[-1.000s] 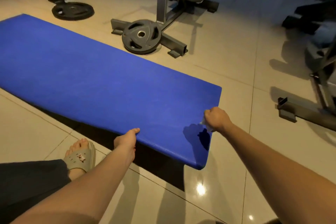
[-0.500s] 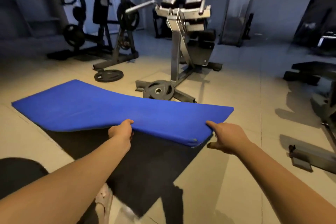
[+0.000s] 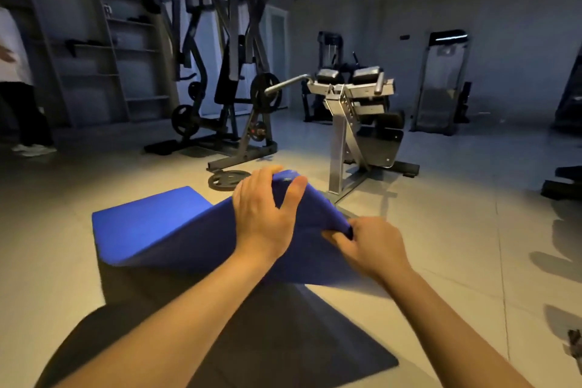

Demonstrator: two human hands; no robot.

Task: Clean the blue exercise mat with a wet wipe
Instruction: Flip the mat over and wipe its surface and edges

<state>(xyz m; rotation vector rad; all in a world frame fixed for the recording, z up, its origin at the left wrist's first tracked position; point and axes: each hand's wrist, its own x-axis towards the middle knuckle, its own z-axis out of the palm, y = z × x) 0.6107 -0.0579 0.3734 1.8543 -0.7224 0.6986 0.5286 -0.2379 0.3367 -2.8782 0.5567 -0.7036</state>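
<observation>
The blue exercise mat [image 3: 157, 230] is lifted high at its near end and bent over itself, while its far left end still lies on the floor. My left hand [image 3: 264, 217] grips the raised top edge, fingers curled over it. My right hand [image 3: 371, 246] pinches the mat's edge lower and to the right. No wet wipe shows in either hand. The mat's dark shadow spreads over the tiles beneath it.
A grey weight machine [image 3: 349, 135] stands just beyond the mat, with a weight plate [image 3: 228, 179] flat on the floor near its left. A plate-loaded rack [image 3: 226, 88] sits further back left. A person [image 3: 19, 79] stands at the far left edge.
The mat's near end rose from low above the floor to chest height and folded toward the far end. Both hands moved up and closer together. The view tilted up.
</observation>
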